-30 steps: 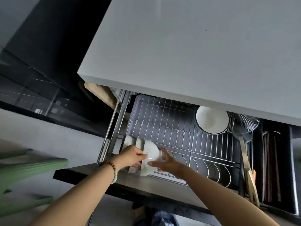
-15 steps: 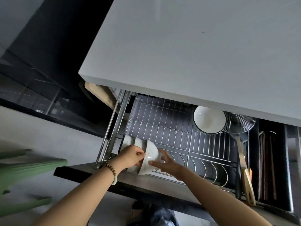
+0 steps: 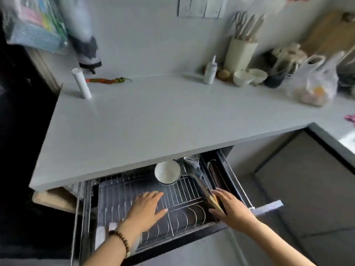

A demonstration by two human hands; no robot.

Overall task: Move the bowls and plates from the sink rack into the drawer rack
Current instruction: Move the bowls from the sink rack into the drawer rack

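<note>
The rack [image 3: 182,189] is thin metal wire, bright and shiny. The bowl [image 3: 167,172] is white, glazed and glossy, with a dark rim. The strainer [image 3: 190,162] beside it is fine metal mesh. The counter [image 3: 146,120] is pale grey, smooth and matt. The bracelet [image 3: 120,238] is brown beads that look like wood. The bag [image 3: 315,83] is thin, crinkled, translucent plastic. The board [image 3: 330,33] looks like pale wood. The drawer front [image 3: 172,244] is dark and matt.
</note>
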